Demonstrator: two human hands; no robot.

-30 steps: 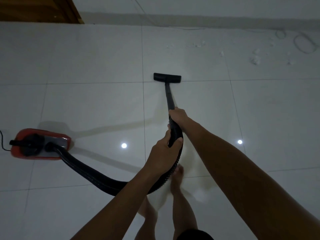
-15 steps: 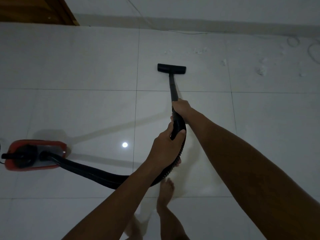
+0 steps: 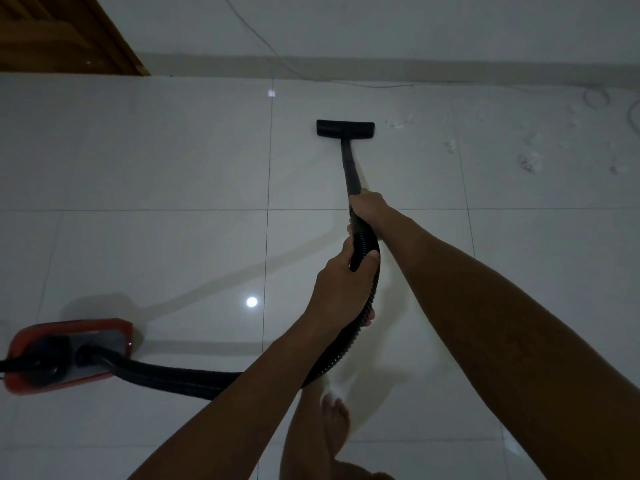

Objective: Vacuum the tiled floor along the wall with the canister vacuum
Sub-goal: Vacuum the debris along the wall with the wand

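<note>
The right hand (image 3: pixel 369 207) is wrapped around the black wand (image 3: pixel 350 171) at its upper end, fingers curled about the tube. Just behind it, the left hand (image 3: pixel 341 289) grips the ribbed black hose (image 3: pixel 365 244) where it meets the wand, thumb laid along the top. The wand slopes down and away to the black floor nozzle (image 3: pixel 345 128), which sits flat on the white tiled floor (image 3: pixel 138 161) near the wall (image 3: pixel 415 26), a little short of the grey skirting (image 3: pixel 450 67).

From the left hand the hose loops down behind the forearm and runs left across the floor to the red canister vacuum (image 3: pixel 69 355), which stands well apart from the nozzle at the left edge.

Pale scraps of debris (image 3: pixel 530 162), perhaps fluff or paper in this dim light, lie scattered on the tiles to the right of the nozzle. A thin white cable (image 3: pixel 263 39) comes down the wall and trails along its foot. A wooden door (image 3: pixel 62 36) fills the upper left corner. A bare foot (image 3: pixel 334 415) shows below the arms.
</note>
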